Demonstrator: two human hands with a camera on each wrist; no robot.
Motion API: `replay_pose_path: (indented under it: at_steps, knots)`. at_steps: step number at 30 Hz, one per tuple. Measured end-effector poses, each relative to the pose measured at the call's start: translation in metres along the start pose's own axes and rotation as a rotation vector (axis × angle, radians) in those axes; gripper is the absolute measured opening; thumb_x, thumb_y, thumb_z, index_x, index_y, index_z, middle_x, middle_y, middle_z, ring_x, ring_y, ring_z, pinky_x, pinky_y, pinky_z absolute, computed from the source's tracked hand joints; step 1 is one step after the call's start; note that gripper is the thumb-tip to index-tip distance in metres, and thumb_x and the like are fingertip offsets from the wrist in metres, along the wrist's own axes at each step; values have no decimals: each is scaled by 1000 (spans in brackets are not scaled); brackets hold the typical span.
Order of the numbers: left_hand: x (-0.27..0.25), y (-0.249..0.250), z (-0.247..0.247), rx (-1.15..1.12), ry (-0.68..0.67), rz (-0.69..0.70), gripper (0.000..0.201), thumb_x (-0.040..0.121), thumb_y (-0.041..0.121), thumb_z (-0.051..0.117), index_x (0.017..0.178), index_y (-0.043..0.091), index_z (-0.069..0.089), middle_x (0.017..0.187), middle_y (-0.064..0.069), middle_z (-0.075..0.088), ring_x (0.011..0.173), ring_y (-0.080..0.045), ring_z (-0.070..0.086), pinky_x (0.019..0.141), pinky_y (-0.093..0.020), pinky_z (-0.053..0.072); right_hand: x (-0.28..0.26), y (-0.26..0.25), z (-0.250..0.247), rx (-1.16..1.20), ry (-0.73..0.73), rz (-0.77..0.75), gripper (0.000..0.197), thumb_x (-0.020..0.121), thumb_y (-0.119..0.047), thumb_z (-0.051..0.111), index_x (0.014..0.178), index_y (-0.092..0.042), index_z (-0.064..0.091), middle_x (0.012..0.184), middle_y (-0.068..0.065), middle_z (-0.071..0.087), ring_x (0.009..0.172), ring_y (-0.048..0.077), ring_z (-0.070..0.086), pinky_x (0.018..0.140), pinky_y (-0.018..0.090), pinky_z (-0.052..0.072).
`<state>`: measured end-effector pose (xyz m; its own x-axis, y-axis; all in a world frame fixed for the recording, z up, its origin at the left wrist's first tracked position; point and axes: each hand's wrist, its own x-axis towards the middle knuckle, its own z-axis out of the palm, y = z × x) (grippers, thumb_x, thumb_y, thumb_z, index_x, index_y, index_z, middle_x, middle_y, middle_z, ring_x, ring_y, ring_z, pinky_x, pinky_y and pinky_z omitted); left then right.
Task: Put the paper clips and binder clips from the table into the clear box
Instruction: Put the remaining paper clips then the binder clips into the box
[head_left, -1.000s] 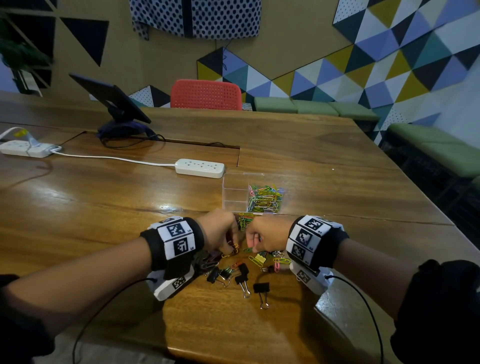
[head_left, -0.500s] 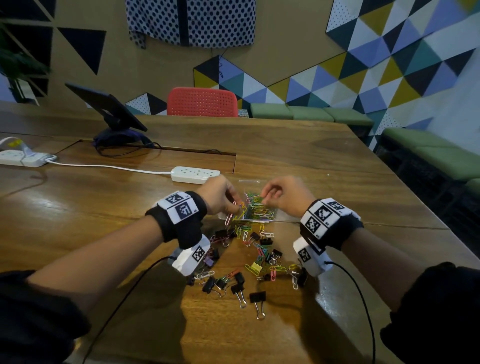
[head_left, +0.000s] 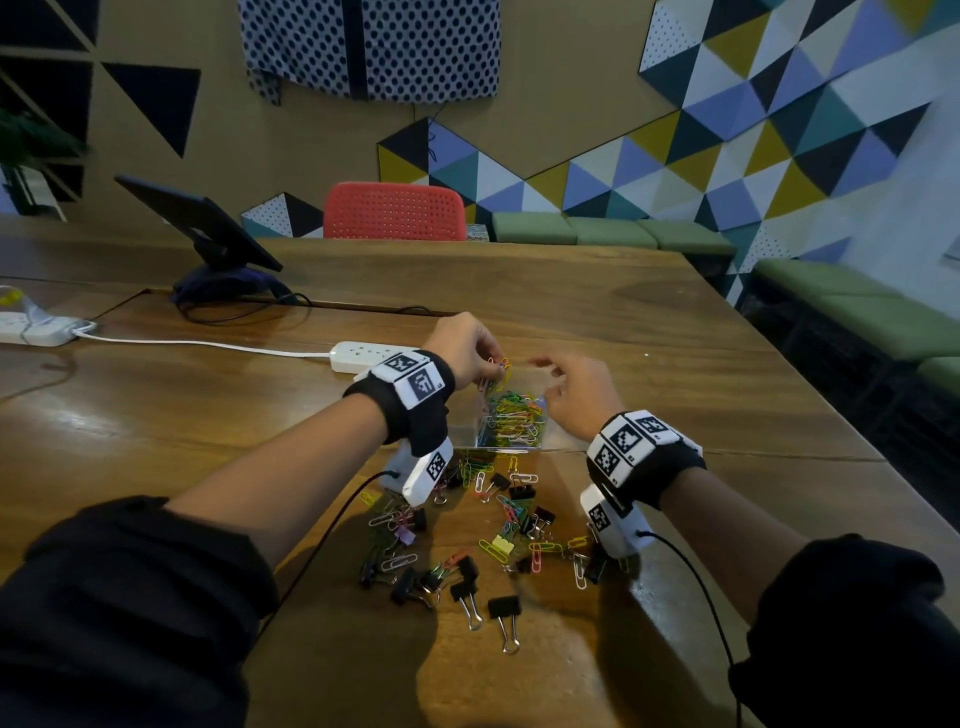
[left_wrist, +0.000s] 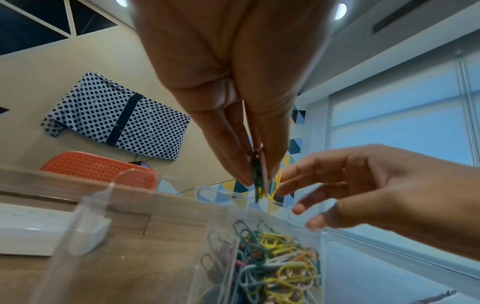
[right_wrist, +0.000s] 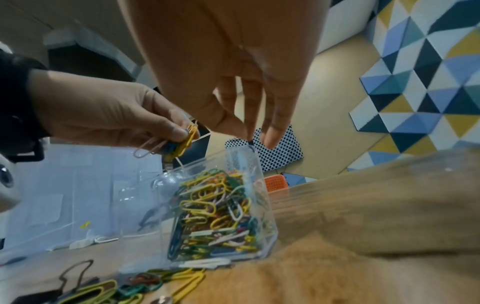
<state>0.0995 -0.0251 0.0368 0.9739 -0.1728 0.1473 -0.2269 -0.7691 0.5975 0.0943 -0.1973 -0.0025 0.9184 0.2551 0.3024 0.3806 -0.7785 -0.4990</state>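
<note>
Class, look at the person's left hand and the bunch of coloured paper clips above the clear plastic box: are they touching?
Touching. The right wrist view shows the left hand pinching the bunch of coloured paper clips between thumb and fingertips, above the clear plastic box.

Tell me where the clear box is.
In the head view, the clear box sits mid-table between the left hand and right hand, just beyond the loose clips.
</note>
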Motion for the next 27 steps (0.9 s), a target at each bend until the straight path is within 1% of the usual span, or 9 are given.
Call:
replay_pose_path:
  at_steps: [2, 3, 5, 10, 12, 17, 20, 23, 27]
  knots:
    - [3, 4, 4, 24, 28, 34, 19, 77, 17, 74, 92, 7, 74, 86, -8, 71, 71, -14, 62, 76, -29, 55, -2, 5, 4, 39, -29, 54, 54, 76, 0, 62, 125, -19, 51, 122, 3, 52, 101, 16, 54, 86, 25, 47]
    - [4, 7, 7, 43, 42, 60, 19, 78, 18, 73, 94, 7, 74, 88, -8, 72, 73, -13, 60, 77, -28, 53, -4, 6, 7, 74, -65, 83, 58, 75, -3, 65, 128, -20, 48, 123, 4, 50, 98, 18, 57, 81, 26, 49]
    - [4, 13, 12, 72, 60, 108, 20, 81, 19, 70, 98, 8, 73, 93, -8, 72, 76, -12, 59, 76, -25, 50, -5, 6, 10, 101, -133, 117, 66, 75, -6, 69, 134, -19, 42, 126, 4, 50, 91, 20, 61, 72, 23, 49]
    - [4, 13, 30, 129, 9, 160, 22, 83, 16, 67, 103, 11, 71, 102, -6, 71, 95, -17, 64, 84, -25, 50, -5, 8, 8, 114, -172, 146, 70, 76, -8, 71, 137, -18, 39, 127, 3, 51, 93, 15, 58, 76, 20, 45]
    - [5, 10, 33, 147, -26, 159, 21, 82, 14, 68, 103, 12, 71, 103, -6, 71, 96, -18, 65, 86, -27, 51, -7, 9, 6, 141, -183, 159, 69, 76, -7, 71, 136, -20, 40, 129, 1, 50, 94, 11, 55, 77, 19, 42]
    - [7, 11, 31, 231, -82, 149, 30, 81, 14, 68, 111, 15, 66, 104, -3, 70, 97, -15, 65, 88, -27, 49, -7, 8, 3, 160, -188, 163, 68, 76, -7, 72, 135, -23, 42, 127, 0, 52, 100, 15, 58, 78, 20, 43]
    - [8, 9, 30, 296, -107, 142, 26, 83, 18, 67, 108, 14, 65, 105, -5, 69, 98, -18, 64, 89, -31, 50, -7, 7, 2, 147, -197, 161, 69, 76, -7, 72, 136, -22, 41, 127, 0, 51, 100, 15, 57, 79, 20, 43]
    - [7, 6, 29, 362, -124, 159, 23, 87, 23, 62, 107, 13, 68, 108, -7, 69, 102, -22, 62, 88, -32, 47, -7, 6, 1, 132, -205, 147, 68, 76, -8, 72, 135, -22, 42, 126, -1, 51, 99, 14, 57, 81, 20, 44]
    - [6, 5, 29, 404, -148, 175, 25, 94, 23, 50, 110, 12, 66, 111, -11, 67, 104, -28, 61, 87, -34, 45, -7, 6, 1, 130, -214, 158, 68, 76, -9, 72, 135, -23, 42, 125, -1, 52, 100, 15, 58, 81, 21, 44]
